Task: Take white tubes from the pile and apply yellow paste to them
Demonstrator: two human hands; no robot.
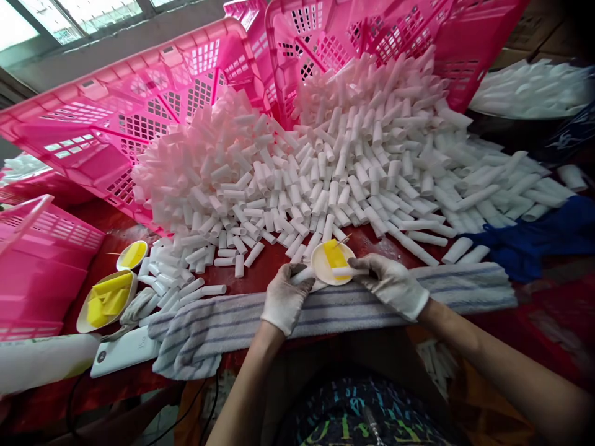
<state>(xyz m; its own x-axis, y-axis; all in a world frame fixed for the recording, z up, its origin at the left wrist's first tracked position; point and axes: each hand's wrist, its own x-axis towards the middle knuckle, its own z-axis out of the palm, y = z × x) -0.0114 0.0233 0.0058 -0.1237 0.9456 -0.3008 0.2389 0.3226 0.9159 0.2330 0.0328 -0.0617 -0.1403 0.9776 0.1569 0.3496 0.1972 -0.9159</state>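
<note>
Left hand (285,296), white-gloved, closed round white tube (303,275) at 9 o'clock of small dish (325,272). Right hand (389,284), gloved, pinches thin stick (346,271) lying across dish's yellow paste (335,254). Dish touches striped towel (232,319). Tube heap (316,167) at 12 o'clock, pink crates (139,105) behind.

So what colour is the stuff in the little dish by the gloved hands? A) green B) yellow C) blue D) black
B: the small white dish between the left hand and the right hand holds a yellow piece, matching the yellow in the two dishes farther left.
</note>
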